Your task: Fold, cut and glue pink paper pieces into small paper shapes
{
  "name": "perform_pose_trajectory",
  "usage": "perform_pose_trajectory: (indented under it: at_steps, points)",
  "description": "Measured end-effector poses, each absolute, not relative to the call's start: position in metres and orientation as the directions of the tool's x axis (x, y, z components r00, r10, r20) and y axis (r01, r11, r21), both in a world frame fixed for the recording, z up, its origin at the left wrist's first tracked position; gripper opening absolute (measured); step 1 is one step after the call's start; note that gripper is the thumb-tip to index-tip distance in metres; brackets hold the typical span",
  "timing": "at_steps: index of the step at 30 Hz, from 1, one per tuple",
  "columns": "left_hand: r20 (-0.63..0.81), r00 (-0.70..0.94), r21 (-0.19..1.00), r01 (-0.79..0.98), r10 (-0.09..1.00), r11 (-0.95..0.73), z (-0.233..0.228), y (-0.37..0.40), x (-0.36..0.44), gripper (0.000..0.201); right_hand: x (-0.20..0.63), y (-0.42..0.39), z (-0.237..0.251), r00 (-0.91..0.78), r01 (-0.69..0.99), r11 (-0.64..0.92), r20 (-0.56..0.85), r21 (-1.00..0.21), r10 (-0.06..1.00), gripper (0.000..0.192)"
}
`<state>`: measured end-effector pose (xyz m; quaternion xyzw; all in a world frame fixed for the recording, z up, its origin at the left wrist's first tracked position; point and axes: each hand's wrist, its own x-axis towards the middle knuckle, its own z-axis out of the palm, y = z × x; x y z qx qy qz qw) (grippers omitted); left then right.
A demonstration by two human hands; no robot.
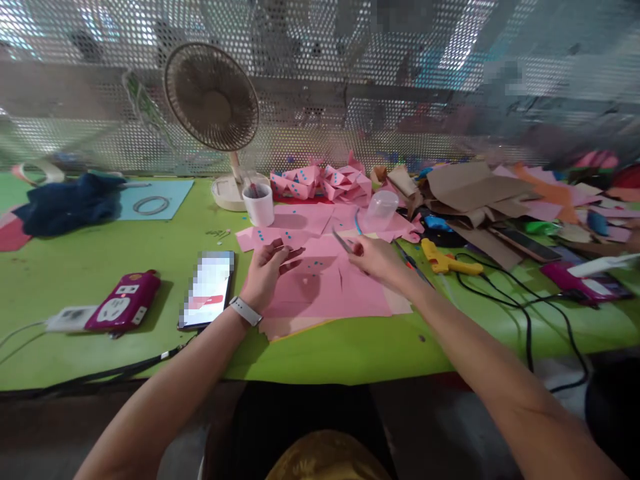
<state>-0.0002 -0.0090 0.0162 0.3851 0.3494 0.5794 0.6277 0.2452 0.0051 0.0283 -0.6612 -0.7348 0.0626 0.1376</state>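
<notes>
Over a layer of pink paper sheets (pixel 325 303), my left hand (pixel 265 273), with a white watch at the wrist, has bent fingers. Thumb and fingertips come together at a thin edge that I cannot make out. My right hand (pixel 375 259) is closed around a slim, pointed grey metal tool (pixel 341 240), its tip up and to the left; its kind is unclear. Small blue dots (pixel 315 265) show on the pink paper between the hands. A pink strip with blue dots (pixel 273 236) lies just beyond my left hand.
Left stand a phone (pixel 207 290) and a magenta device (pixel 125 303). Behind are a white cup (pixel 259 205), a fan (pixel 213 100), folded pink paper pieces (pixel 320 181) and a clear plastic cup (pixel 383 205). Right lie a yellow glue gun (pixel 447 259), black cables (pixel 520 303) and paper scraps (pixel 480 193).
</notes>
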Motion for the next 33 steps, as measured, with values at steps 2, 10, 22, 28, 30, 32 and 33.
perform_pose_trajectory:
  at_steps: [2, 10, 22, 28, 30, 32, 33]
  points:
    - [0.004, 0.082, 0.887, -0.461, 0.997, 0.034, 0.016, -0.009, 0.000, 0.021, 0.249, 0.006, 0.030, -0.018, 0.897, 0.077, 0.138, -0.434, 0.990, 0.013]
    - [-0.011, 0.100, 0.897, -0.440, 0.995, 0.054, 0.014, -0.008, -0.001, 0.020, 0.249, 0.008, 0.045, -0.023, -0.040, -0.035, -0.034, -0.999, 0.999, 0.033]
    - [-0.037, 0.083, 0.908, -0.413, 0.996, 0.068, 0.014, -0.008, 0.002, 0.019, 0.230, -0.003, 0.037, -0.028, -0.216, 0.000, 0.006, -0.976, 1.000, 0.030]
    - [-0.047, 0.067, 0.907, -0.415, 0.997, 0.071, 0.015, -0.008, 0.002, 0.019, 0.224, -0.012, 0.037, 0.036, 0.071, 0.205, 0.208, -0.976, 0.978, 0.034]
    - [-0.053, 0.063, 0.909, -0.410, 0.997, 0.074, 0.015, -0.008, 0.003, 0.019, 0.223, -0.015, 0.036, 0.021, 0.153, 0.213, 0.219, -0.965, 0.976, 0.033]
    - [-0.056, 0.066, 0.912, -0.404, 0.996, 0.078, 0.014, -0.008, 0.003, 0.019, 0.221, -0.016, 0.034, -0.024, 0.266, 0.231, 0.233, -0.936, 0.972, 0.034]
    - [-0.057, 0.069, 0.912, -0.401, 0.996, 0.080, 0.014, -0.008, 0.003, 0.019, 0.220, -0.017, 0.033, -0.063, 0.335, 0.249, 0.242, -0.908, 0.968, 0.035]
